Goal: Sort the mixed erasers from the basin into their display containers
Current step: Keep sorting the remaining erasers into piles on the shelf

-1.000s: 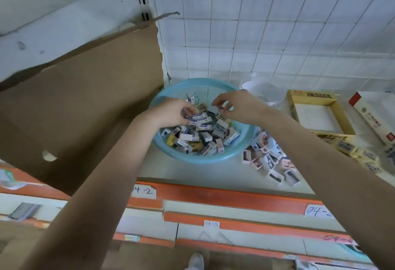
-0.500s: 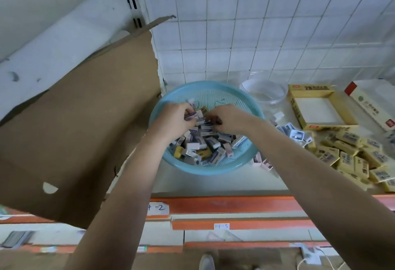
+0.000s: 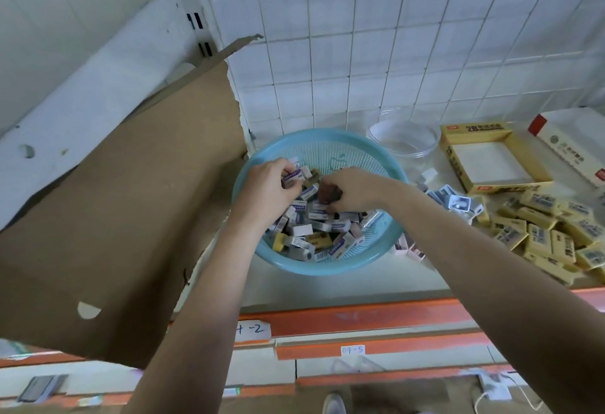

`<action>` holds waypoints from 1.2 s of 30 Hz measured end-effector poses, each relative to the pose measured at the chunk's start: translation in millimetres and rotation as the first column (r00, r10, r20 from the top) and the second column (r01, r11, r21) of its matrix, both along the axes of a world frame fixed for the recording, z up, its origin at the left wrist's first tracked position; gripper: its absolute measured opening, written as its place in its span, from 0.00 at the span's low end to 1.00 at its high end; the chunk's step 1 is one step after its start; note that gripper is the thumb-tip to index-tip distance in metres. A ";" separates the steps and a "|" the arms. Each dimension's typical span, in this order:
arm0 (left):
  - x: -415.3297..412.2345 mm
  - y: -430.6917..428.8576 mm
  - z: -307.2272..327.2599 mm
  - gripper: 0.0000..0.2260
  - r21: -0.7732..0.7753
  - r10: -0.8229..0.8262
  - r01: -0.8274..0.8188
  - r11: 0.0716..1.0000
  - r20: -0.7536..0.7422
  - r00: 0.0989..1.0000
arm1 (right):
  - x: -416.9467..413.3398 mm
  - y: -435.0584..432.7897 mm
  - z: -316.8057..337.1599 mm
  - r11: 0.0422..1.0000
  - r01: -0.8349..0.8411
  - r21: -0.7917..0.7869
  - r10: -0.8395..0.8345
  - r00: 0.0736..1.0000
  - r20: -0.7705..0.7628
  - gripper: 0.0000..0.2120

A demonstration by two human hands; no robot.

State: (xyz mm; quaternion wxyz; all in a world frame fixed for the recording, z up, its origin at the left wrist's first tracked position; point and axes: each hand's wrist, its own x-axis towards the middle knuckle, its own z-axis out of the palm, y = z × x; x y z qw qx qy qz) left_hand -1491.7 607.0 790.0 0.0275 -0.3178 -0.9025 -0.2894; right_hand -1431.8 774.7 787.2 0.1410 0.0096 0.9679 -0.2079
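a: edges, room?
b: blue basin [image 3: 327, 270] touches the cardboard flap [image 3: 114, 217] on the left. bare shelf at its near rim. yellow erasers [image 3: 540, 237] piled to the right.
a: hands?
b: both over the mixed erasers [image 3: 327, 240] in the basin. left hand [image 3: 268, 184] pinches a purple-white eraser [image 3: 292, 178]. right hand [image 3: 355, 188] curled round a dark brown piece [image 3: 329, 192].

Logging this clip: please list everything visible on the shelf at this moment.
light blue plastic mesh basin: one, shelf centre
mixed erasers: many, white, purple, yellow, in basin
yellow-sleeved erasers: a pile, shelf right
open yellow cardboard display box: one, behind that pile
clear round plastic tub: one, behind basin
brown cardboard sheet: one, left
left hand: one, grips purple-white eraser over basin
right hand: one, grips dark brown block in basin
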 end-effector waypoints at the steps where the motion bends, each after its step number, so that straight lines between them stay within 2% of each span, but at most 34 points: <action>1: 1.1 0.4 1.1 0.12 0.004 0.000 0.000 1.000 0.001 1.000 | 0.9 -0.2 0.5 1.000 -0.003 -0.003 0.003 1.000 0.004 0.14; 6: -3.2 4.1 5.3 0.10 0.073 0.019 -0.029 0.997 0.135 0.991 | -1.7 0.7 0.3 0.999 -0.032 0.018 0.032 0.999 0.036 0.13; 11: -12.9 6.6 17.7 0.08 0.106 0.027 -0.047 0.993 0.192 0.981 | 0.1 0.6 -0.2 0.999 -0.034 -0.012 0.034 0.999 0.027 0.19; 14: -16.9 14.9 29.2 0.06 0.142 0.023 -0.049 0.989 0.180 0.983 | 1.5 4.2 6.4 0.986 0.027 -0.167 -0.034 0.998 -0.045 0.19; 18: -18.8 26.8 44.5 0.04 0.201 0.004 -0.036 0.979 0.156 0.988 | 5.8 24.5 36.1 0.912 0.082 -0.402 -0.149 0.979 -0.137 0.16; 21: -13.6 42.7 52.7 0.05 0.185 0.006 -0.027 0.982 0.110 0.994 | 19.0 55.8 59.2 0.863 0.101 -0.496 -0.215 0.960 -0.178 0.18; 27: 20.8 112.1 62.6 0.07 0.144 -0.071 0.061 0.988 0.063 0.995 | 63.1 126.3 63.1 0.818 0.201 -0.538 -0.339 0.925 -0.170 0.18; 33: 68.1 202.7 57.1 0.06 0.138 -0.191 0.178 0.974 0.089 0.977 | 128.0 203.7 50.9 0.824 0.320 -0.467 -0.440 0.882 -0.172 0.13; 36: 97.5 255.6 50.1 0.05 0.110 -0.294 0.283 0.953 0.106 0.950 | 174.1 253.5 48.4 0.834 0.403 -0.377 -0.505 0.833 -0.227 0.11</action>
